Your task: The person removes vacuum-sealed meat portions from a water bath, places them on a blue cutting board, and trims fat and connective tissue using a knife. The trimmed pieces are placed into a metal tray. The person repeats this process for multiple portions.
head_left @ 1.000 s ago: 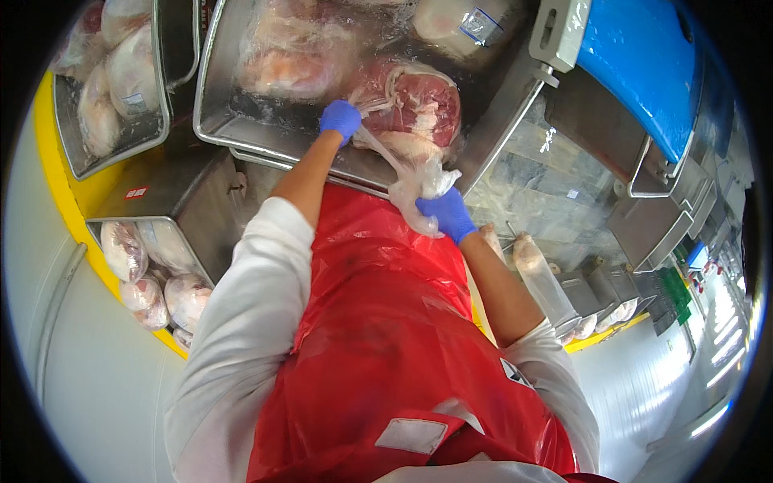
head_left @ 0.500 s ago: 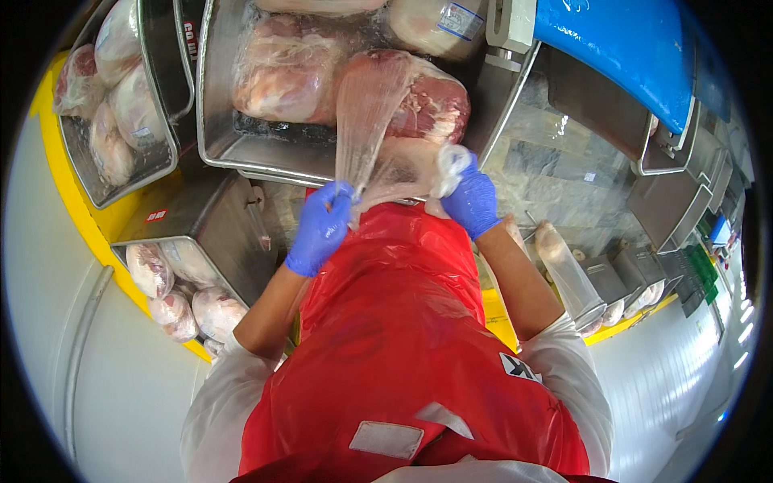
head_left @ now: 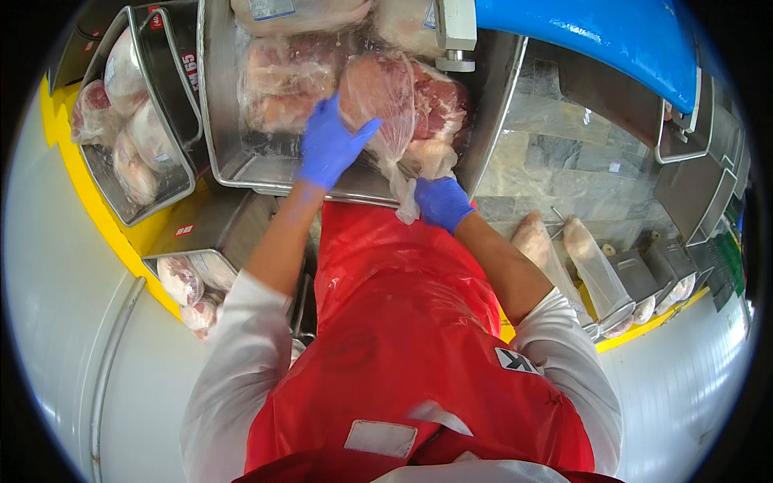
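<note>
In a steel tub, a raw red cut of meat lies partly under clear plastic film whose gathered end hangs over the near rim. My left hand, blue-gloved, has its fingers apart beside the film, left of this cut. My right hand, also gloved, is closed on the bunched plastic at the front rim. A wrapped piece lies at left in the tub, and more wrapped pieces sit behind.
Left stand steel carts of bagged meat on yellow frames. A blue plastic surface and grey fitting are at upper right, above stone-like tiled floor. Bagged meat and steel bins line the right.
My left hand has moved up over the tub and let go of the stretched film, which now lies gathered over the meat. My right hand has dropped slightly toward the rim with the plastic.
</note>
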The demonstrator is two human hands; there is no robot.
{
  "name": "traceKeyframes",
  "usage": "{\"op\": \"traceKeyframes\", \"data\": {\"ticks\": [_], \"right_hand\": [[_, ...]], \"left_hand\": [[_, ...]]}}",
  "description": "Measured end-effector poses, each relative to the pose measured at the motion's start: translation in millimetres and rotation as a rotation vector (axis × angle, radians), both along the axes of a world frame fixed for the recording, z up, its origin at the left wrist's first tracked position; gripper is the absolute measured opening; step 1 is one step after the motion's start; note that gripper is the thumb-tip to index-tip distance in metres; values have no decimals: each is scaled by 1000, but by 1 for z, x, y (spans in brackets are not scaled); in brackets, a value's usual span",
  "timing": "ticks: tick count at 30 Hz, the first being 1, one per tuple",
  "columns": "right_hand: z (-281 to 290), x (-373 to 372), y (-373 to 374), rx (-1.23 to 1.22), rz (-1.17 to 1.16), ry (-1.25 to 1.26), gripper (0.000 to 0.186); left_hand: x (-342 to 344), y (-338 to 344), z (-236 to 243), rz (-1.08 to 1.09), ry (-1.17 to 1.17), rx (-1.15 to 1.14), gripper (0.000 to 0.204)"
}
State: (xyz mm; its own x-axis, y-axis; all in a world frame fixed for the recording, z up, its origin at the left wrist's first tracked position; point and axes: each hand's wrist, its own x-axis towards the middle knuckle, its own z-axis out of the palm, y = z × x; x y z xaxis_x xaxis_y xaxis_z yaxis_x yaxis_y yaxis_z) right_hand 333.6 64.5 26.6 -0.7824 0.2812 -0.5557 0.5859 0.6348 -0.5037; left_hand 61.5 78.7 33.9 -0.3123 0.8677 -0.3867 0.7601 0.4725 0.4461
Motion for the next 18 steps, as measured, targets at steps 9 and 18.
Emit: {"op": "traceKeyframes", "data": {"ticks": [9, 18], "right_hand": [[13, 15, -9, 1, -127, 96, 17], [-7, 11, 1, -171, -311, -210, 32]], "left_hand": [[14, 41, -152, 343, 17, -245, 101], [-104, -137, -117, -220, 138, -654, 27]]}}
